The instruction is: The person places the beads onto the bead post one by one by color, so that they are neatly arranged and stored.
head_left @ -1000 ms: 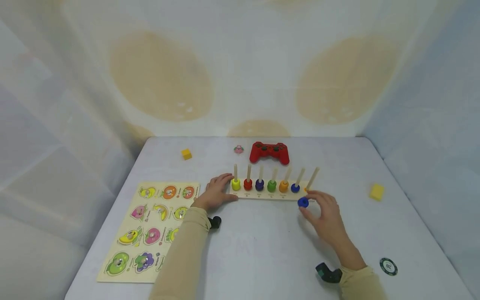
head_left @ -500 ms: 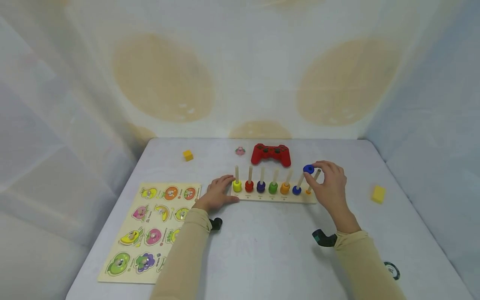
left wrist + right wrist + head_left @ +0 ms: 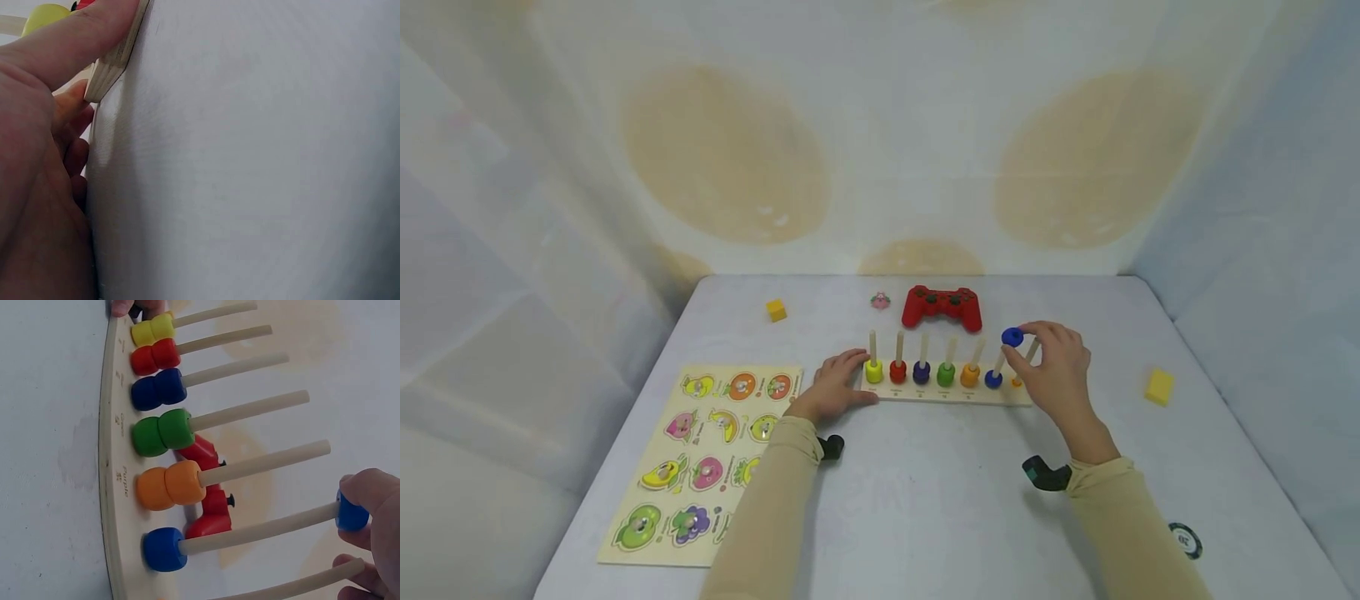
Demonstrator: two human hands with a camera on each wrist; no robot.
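On the long pale wooden peg board, small printed words are carried along the front edge beneath each peg; in the right wrist view one label under the orange beads reads "Purple", and the others are too small to be read. A number is printed on the round dark token lying well to the right of and nearer than the peg board; it cannot be read with certainty.

A blue round wooden bead is pinched between thumb and fingertips of the right hand. The bead is located at the top end of the sixth wooden peg from the left end of the peg board, with the peg tip just entering it. A second blue bead is seated at the base of the same peg.

The left end of the peg board is gripped by the left hand, with the thumb laid along the front edge and the fingers curled behind, beside the yellow beads.

A red plastic game controller is placed behind the peg board. A wooden fruit puzzle board lies to its left.
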